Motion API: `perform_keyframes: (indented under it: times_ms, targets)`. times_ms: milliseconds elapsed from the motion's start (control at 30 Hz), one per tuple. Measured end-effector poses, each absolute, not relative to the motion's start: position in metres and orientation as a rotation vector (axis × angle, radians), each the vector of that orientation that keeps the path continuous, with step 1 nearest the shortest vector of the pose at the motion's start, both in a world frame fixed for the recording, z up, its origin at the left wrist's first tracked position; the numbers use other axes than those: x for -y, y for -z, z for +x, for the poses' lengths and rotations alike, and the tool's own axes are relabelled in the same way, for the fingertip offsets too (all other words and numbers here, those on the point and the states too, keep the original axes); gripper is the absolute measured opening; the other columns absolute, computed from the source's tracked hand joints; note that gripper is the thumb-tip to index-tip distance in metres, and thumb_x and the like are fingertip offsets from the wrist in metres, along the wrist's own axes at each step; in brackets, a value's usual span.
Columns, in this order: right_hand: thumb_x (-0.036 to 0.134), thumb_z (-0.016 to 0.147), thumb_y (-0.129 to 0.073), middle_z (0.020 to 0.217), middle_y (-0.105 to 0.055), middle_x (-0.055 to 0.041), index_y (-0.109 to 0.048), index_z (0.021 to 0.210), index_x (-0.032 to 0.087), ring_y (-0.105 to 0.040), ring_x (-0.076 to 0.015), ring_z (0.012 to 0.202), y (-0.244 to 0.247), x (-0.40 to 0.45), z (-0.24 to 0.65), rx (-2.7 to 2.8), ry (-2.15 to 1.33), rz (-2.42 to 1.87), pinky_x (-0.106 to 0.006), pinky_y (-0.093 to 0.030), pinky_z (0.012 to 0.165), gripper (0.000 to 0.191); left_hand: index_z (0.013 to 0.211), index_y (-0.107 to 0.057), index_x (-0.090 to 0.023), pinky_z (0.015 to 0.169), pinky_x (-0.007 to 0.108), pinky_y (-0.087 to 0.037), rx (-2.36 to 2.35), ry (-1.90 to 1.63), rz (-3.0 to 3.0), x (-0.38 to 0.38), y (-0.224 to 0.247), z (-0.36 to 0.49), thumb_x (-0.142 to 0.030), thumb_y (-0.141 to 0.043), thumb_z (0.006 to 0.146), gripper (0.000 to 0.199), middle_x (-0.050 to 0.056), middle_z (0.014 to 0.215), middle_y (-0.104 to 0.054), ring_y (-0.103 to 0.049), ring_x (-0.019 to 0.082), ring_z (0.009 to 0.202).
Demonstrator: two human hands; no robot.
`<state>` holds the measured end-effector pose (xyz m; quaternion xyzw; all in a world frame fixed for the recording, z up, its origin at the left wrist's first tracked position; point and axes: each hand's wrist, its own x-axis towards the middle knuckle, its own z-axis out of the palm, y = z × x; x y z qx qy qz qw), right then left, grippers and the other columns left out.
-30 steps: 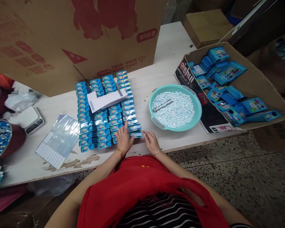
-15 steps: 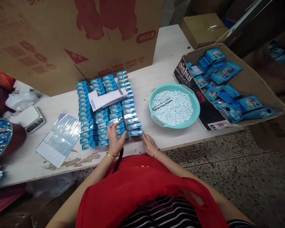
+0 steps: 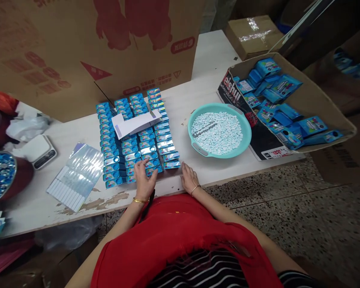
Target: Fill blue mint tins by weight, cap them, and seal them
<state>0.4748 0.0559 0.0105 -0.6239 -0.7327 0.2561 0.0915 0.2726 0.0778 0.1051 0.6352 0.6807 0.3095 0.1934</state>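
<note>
Rows of small blue tins (image 3: pixel 131 150) stand packed side by side on the white table. My left hand (image 3: pixel 144 182) lies at their near edge, its fingers apart and touching the tins of the middle columns. Just right of the nearest right-hand tin (image 3: pixel 171 164), my right hand (image 3: pixel 189 178) rests on the table with fingers stretched out and holding nothing. A folded white paper card (image 3: pixel 135 123) lies across the tops of the tins. To the right, a teal basin (image 3: pixel 246 134) holds many small pale tablets (image 3: pixel 225 134) and a thin serrated strip (image 3: pixel 204 129).
An open carton (image 3: pixel 345 132) of blue packets stands at the right. Left lie a sheet of labels (image 3: pixel 78 176), a small scale (image 3: pixel 39 151) and a dark red tub (image 3: pixel 22 176) of shiny blue pieces. A large cardboard box (image 3: pixel 87 48) stands behind the tins.
My left hand has shifted slightly nearer, toward the table's front edge. My right fingers now sit a little apart from the end tin. The nearest tins have moved slightly.
</note>
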Motion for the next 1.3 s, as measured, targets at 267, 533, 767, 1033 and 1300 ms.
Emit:
perform_keyframes:
  times_ms: [267,533,767,1033,1300]
  targets:
    - [0.017,0.08,-0.049,0.152,-0.026,-0.0189,-0.028,0.145,0.005,-0.023,-0.0299,0.138,-0.006,-0.052,0.465,2.097,-0.832,-1.786,-0.045,-0.026,0.108,0.069,0.118,-0.052,-0.021,0.098,0.043,-0.038,-1.91,-0.858,1.763,-0.073,-0.106,0.267,-0.033,-0.063,0.079,0.042,0.01,0.111,-0.046,-0.045,0.026,0.111]
    - [0.025,0.096,-0.033,0.099,-0.064,-0.0121,-0.064,0.103,0.015,-0.057,-0.0218,0.094,-0.034,-0.048,0.465,1.91,-0.846,-1.73,-0.032,-0.045,0.083,0.033,0.092,-0.063,-0.02,0.081,0.031,-0.044,-1.679,-0.98,1.293,-0.068,-0.126,0.26,-0.039,-0.068,0.074,0.026,0.006,0.1,-0.055,-0.052,0.019,0.094]
    - [0.04,0.094,-0.041,0.123,-0.052,-0.0193,-0.045,0.137,0.014,-0.046,-0.0304,0.113,-0.043,-0.072,0.445,1.614,-0.624,-1.911,-0.045,-0.039,0.092,0.051,0.076,-0.06,-0.018,0.072,0.027,-0.043,-1.635,-1.169,0.758,-0.064,-0.119,0.255,-0.039,-0.076,0.059,0.031,0.001,0.077,-0.058,-0.053,0.014,0.075]
    - [0.043,0.095,-0.035,0.104,-0.067,-0.0136,-0.066,0.113,0.018,-0.055,-0.0267,0.097,-0.013,-0.075,0.434,1.483,-0.769,-2.001,-0.037,-0.042,0.082,0.044,0.077,-0.062,-0.019,0.066,0.026,-0.042,-1.711,-1.175,0.669,-0.064,-0.109,0.249,-0.038,-0.075,0.056,0.032,0.001,0.079,-0.062,-0.054,0.014,0.073]
    - [0.038,0.097,-0.031,0.094,-0.071,-0.0116,-0.07,0.102,0.019,-0.06,-0.0226,0.087,-0.022,-0.078,0.443,1.568,-0.779,-2.005,-0.036,-0.038,0.088,0.043,0.08,-0.062,-0.018,0.067,0.026,-0.041,-1.682,-1.114,0.688,-0.067,-0.111,0.255,-0.039,-0.075,0.057,0.034,0.002,0.081,-0.062,-0.053,0.014,0.073]
